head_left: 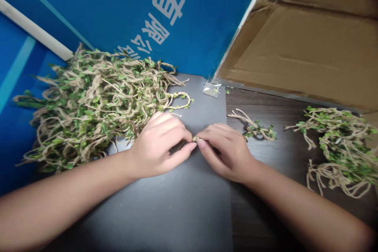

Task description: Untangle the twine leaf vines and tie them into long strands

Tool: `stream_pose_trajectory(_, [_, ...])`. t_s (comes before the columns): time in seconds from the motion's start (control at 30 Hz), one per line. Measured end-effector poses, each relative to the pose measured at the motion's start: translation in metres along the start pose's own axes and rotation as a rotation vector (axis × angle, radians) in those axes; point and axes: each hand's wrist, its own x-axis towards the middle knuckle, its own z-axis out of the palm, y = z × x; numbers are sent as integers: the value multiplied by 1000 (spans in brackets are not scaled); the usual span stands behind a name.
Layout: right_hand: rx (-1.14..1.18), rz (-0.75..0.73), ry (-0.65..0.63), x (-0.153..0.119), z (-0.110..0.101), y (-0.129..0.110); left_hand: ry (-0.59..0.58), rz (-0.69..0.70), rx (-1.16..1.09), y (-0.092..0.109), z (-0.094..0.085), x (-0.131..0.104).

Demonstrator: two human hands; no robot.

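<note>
My left hand and my right hand meet over the grey mat, thumb and fingers of each pinched together. Between their fingertips shows a short bit of leafy twine, tan with some green; the fingers hide most of it. Just beyond my right hand lies a small bundle of leafy twine with loose cord ends. Whether it joins the bit in my fingers cannot be seen. Left of my left hand spreads a big tangled heap of twine garlands with small green leaves.
A second pile of leafy twine lies at the right on the dark wood tabletop. The grey mat covers the middle. A small clear plastic bag sits near the cardboard box. Behind stands a blue printed panel.
</note>
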Motion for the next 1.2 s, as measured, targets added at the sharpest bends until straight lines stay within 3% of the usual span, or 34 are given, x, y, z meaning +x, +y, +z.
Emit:
stream_pose_trajectory(0.13, [13,11,-22,1,-1,0,3,-46,-4,-1,1,0])
stream_pose_trajectory(0.37, [-44,-2,-53,3,0,-1,-6,5,-27,-1,2,0])
stream_pose_trajectory(0.6, [-188,-70,123,-3,1,0,-8,4,-12,-1,3,1])
stream_pose_trajectory(0.9, [-447,-255,114,-3,-1,-2,-33,8,1,-2,3,0])
stream_pose_trajectory(1.2, [-551,-277,139,-2,1,-10,-79,16,0,-3,5,0])
